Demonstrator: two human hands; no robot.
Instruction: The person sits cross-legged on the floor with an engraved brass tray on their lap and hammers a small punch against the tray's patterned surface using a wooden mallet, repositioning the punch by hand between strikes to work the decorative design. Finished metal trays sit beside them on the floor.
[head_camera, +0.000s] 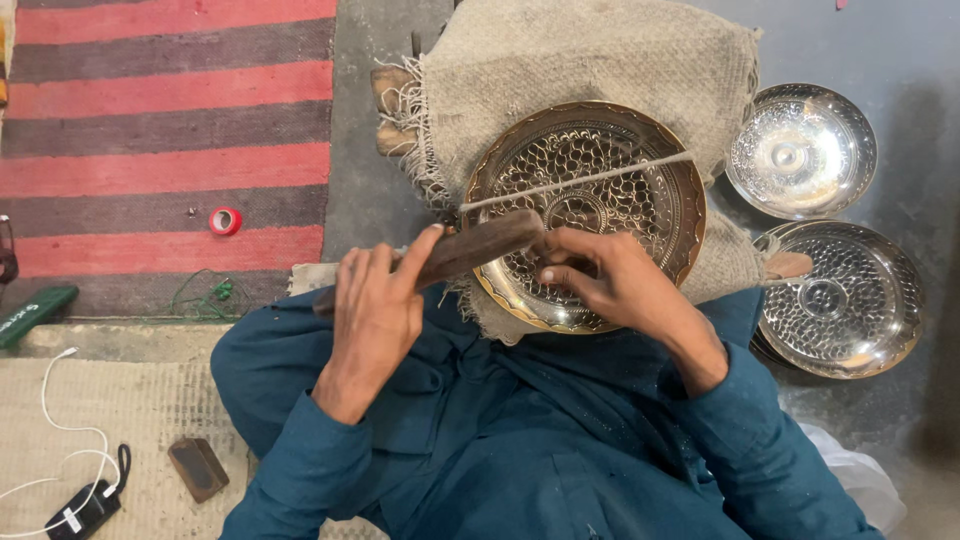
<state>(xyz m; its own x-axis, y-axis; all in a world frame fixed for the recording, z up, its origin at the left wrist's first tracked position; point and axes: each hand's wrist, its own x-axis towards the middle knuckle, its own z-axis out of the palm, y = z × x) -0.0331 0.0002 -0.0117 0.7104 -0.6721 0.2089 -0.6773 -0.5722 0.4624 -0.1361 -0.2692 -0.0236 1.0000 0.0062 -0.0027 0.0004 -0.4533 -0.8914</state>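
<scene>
A round engraved metal plate (640, 215) with a brass-coloured rim lies on burlap cloth (560, 60) in front of me. My left hand (375, 305) grips a dark wooden mallet (480, 245) whose head lies over the plate's near-left part. My right hand (600, 275) rests on the plate, fingers pinched around something small that I cannot make out. A thin pale rod (580, 180) lies across the plate's upper half.
Two shiny embossed metal plates (800, 150) (850, 300) lie on the grey floor at right. A red-and-grey striped rug (160, 130) with a red tape roll (225, 220) is at left. A white cable, charger (85, 510) and small dark block (198, 468) lie on a mat at lower left.
</scene>
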